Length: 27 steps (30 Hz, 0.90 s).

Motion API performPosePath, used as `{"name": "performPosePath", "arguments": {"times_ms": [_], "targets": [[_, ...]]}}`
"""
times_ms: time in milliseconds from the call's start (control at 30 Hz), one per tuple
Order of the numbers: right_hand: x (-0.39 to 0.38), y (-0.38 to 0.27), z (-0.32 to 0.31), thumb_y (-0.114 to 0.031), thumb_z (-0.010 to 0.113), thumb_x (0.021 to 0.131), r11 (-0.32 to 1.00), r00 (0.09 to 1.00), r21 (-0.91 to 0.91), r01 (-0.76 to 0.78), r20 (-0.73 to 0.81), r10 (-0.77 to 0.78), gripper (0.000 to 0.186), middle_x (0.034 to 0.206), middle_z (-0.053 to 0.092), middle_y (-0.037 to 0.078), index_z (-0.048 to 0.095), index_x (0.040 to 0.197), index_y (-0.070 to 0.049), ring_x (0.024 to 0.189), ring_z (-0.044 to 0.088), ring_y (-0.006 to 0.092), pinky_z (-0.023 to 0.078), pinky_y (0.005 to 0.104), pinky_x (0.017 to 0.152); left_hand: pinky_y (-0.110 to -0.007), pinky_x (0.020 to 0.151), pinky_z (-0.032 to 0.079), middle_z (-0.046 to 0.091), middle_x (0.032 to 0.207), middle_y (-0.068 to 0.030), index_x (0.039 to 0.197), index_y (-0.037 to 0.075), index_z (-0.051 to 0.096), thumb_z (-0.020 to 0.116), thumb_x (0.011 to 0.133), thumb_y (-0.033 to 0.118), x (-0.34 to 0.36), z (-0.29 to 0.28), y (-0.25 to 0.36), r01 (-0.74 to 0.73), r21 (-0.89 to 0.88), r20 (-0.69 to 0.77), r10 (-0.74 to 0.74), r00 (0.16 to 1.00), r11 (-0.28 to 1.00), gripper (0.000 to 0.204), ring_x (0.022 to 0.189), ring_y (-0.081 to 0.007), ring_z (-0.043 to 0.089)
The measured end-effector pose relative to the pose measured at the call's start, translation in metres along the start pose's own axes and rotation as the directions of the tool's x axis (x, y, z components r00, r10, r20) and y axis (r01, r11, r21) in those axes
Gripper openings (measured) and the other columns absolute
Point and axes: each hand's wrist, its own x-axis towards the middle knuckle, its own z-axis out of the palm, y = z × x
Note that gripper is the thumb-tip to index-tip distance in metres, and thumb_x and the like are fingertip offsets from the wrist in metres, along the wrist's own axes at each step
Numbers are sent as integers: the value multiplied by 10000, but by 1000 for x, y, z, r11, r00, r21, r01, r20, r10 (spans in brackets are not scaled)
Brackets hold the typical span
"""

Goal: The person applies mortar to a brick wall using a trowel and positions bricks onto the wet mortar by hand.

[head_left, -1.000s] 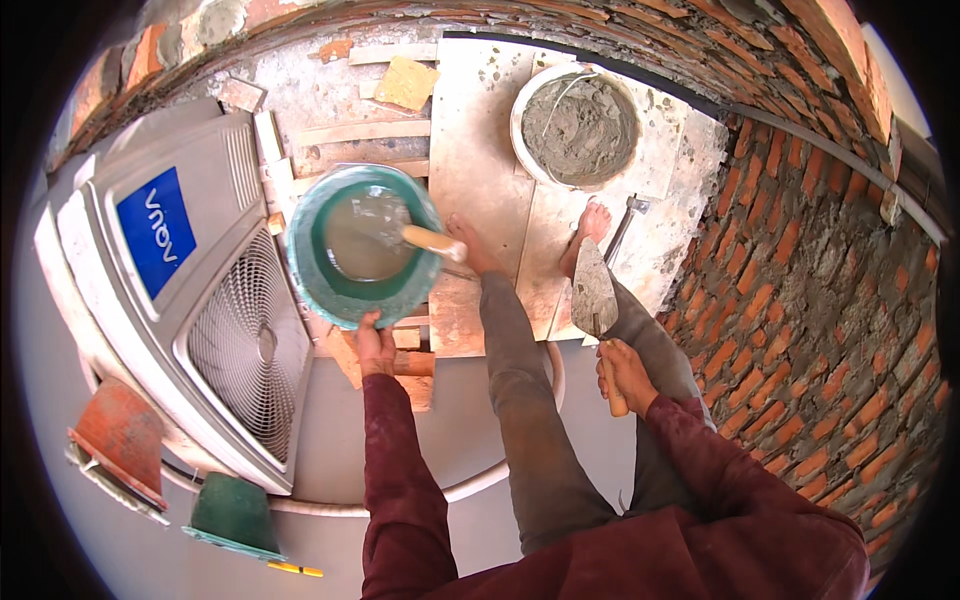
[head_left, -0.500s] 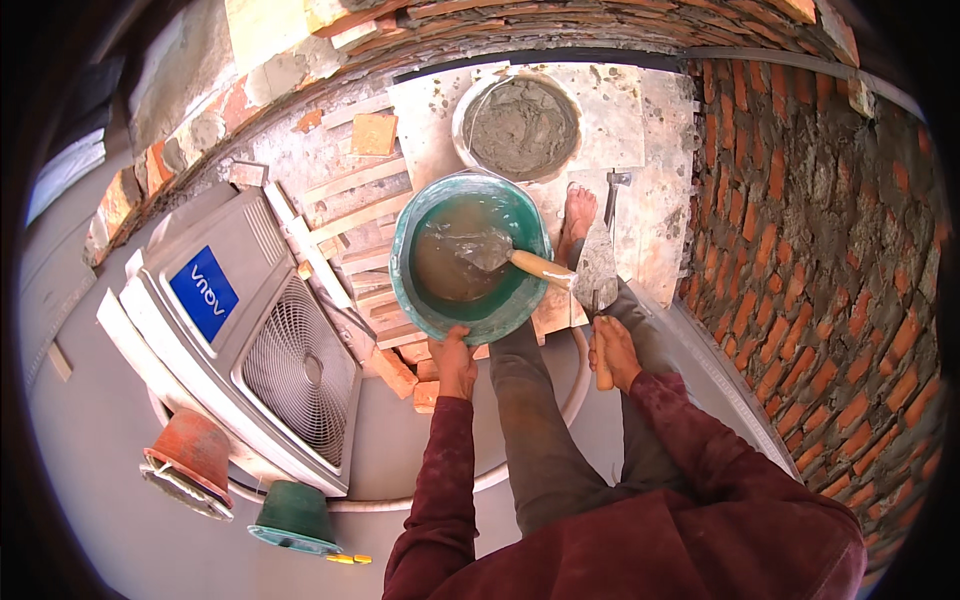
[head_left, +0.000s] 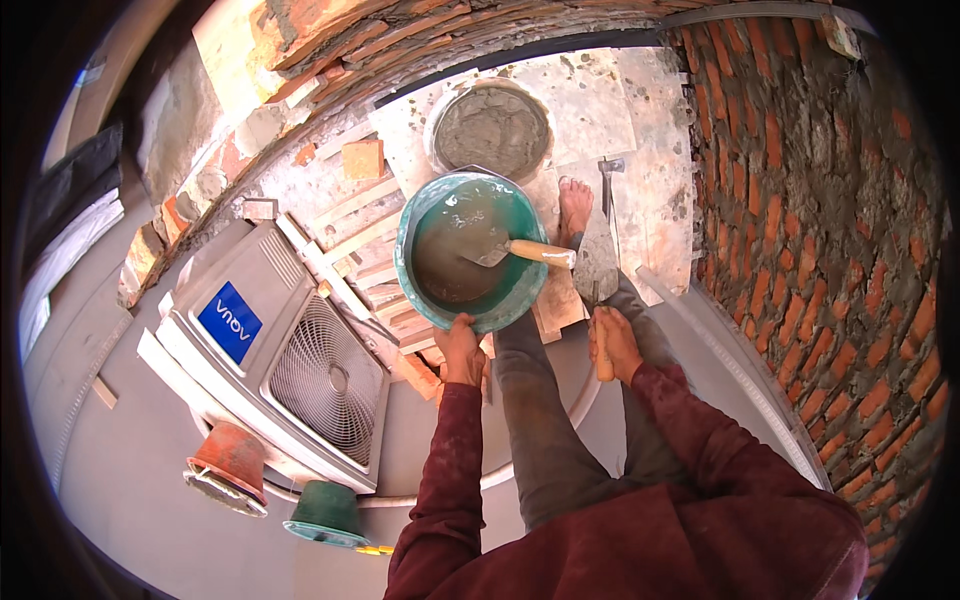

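Observation:
My left hand (head_left: 461, 350) is closed on the near rim of a green bucket (head_left: 513, 292) holding murky water. Inside it, a trowel with a wooden handle (head_left: 541, 253) leans with its blade in the water and its handle over the right rim. My right hand (head_left: 617, 345) grips the wooden handle of another trowel (head_left: 598, 258), its mortar-smeared pointed blade aimed away from me, just right of the bucket. Beyond the green bucket stands a round tub of grey mortar (head_left: 492, 130).
A hammer (head_left: 611, 168) lies by my bare foot (head_left: 575, 203). At left are wooden slats (head_left: 362, 238), loose bricks (head_left: 363, 159) and an air-conditioner unit (head_left: 325, 390). Orange (head_left: 229, 462) and green (head_left: 326, 510) buckets sit lower left. A brick wall (head_left: 800, 220) rises at right.
The view has turned slightly, so the surroundings appear shifted. The green bucket sits a little farther right relative to the mortar tub. Both hands keep their grips.

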Motion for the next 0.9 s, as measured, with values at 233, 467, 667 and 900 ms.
{"name": "performPosePath", "arguments": {"times_ms": [233, 467, 667, 900], "targets": [[0, -26, -5, -332, 586, 969, 996, 997, -52, 71, 11, -71, 243, 692, 527, 39, 486, 958, -111, 450, 504, 152, 442, 322, 400, -330, 557, 607, 554, 1079, -111, 1202, 11, 442, 499, 791, -96, 1, 6, 6, -1, -15, 41, 2, 999, 1000, 428, 809, -223, 639], [38, -107, -17, -195, 612, 891, 132, 749, -886, 445, 288, -597, 318, 830, 639, 184, 499, 1141, -35, 725, 672, 353, 545, 489, 648, -355, 612, 631, 562, 1040, -112, 1191, 8, 451, 496, 785, -109, 18, -16, -9, 14, -34, 56, -12, 998, 999, 425, 803, -238, 642], [103, -241, 81, -110, 492, 915, -664, 858, -734, 139, 424, -289, 277, 965, 681, 231, 479, 1157, 24, 857, 695, 349, 554, 452, 731, -452, 820, 633, 601, 1134, -155, 1201, -58, 485, 534, 783, -104, 41, -47, -37, 140, -319, 209, -74, 975, 937, 424, 1003, -317, 657], [245, -239, 148, -105, 535, 892, -750, 796, -656, 83, 496, -346, 371, 1039, 706, 194, 556, 1224, 61, 1006, 699, 319, 563, 401, 842, -501, 1009, 531, 605, 1216, -125, 1285, 6, 511, 579, 746, -108, 102, -81, -89, 199, -727, 237, -32, 971, 658, 555, 1110, -305, 622]]}}
